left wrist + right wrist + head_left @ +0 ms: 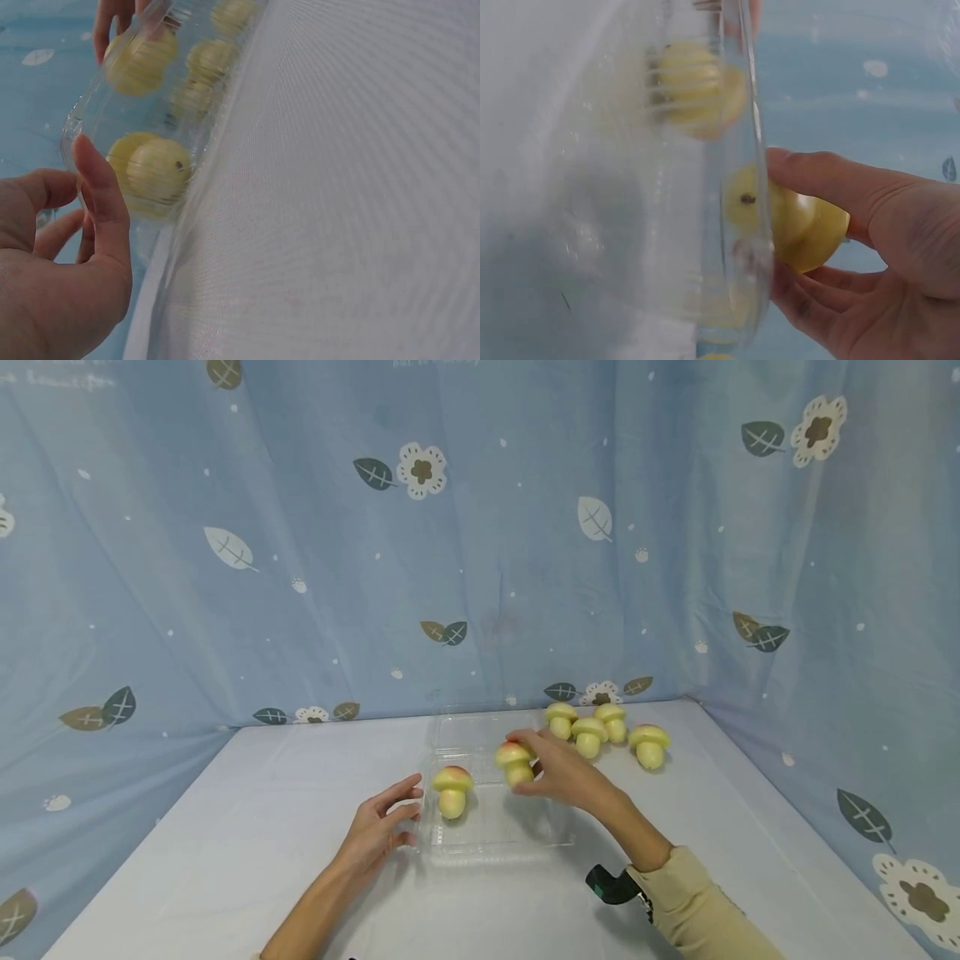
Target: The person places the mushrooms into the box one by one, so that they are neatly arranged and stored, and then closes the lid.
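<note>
A clear plastic box [491, 835] lies on the white table in the head view, its lid [487, 731] folded back. One yellow-green mushroom-shaped piece [452, 793] stands in its left part, cap up with a reddish top. My right hand [558, 772] grips a second mushroom-shaped piece [514, 763] between thumb and fingers, over the right part of the box. In the right wrist view that piece [810, 232] is partly behind the box wall. My left hand [378, 827] is at the box's left side, fingers loosely bent; the left wrist view shows its fingertips [90, 154] against the rim.
Several more mushroom-shaped pieces [590, 737] stand close together at the back right of the table, just beyond my right hand. A blue patterned curtain [480, 568] hangs behind the table. A black device [611, 885] is by my right wrist.
</note>
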A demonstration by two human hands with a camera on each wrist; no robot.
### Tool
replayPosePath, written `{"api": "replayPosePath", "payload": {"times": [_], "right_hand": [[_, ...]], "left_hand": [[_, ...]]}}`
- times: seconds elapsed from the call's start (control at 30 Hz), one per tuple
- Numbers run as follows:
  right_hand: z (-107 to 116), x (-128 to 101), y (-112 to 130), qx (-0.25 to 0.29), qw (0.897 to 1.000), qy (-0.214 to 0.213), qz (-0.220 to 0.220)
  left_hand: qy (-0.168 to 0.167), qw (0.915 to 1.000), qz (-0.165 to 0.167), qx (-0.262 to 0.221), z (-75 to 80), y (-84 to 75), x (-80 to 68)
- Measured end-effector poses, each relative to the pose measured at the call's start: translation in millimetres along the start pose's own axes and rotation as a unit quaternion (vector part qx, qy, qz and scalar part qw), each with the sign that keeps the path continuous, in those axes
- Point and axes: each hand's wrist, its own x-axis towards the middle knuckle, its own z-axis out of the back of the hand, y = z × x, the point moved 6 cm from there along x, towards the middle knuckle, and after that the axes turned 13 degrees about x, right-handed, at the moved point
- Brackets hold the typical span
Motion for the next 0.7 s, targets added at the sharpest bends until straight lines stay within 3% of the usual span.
{"api": "replayPosePath", "payload": {"times": [0.3,0.7], "right_hand": [[-17.6,5.9,2.3,0.028,0.999,0.014,-0.042],[-32.5,14.5,1.9,-0.012,0.998,-0.008,-0.063]], "left_hand": [[-0.004,0.9999,0.01,-0.004,-0.6,1.0,-1.5],[-0.005,1.0,-0.002,0.001,-1.2,-1.7,-1.4]]}}
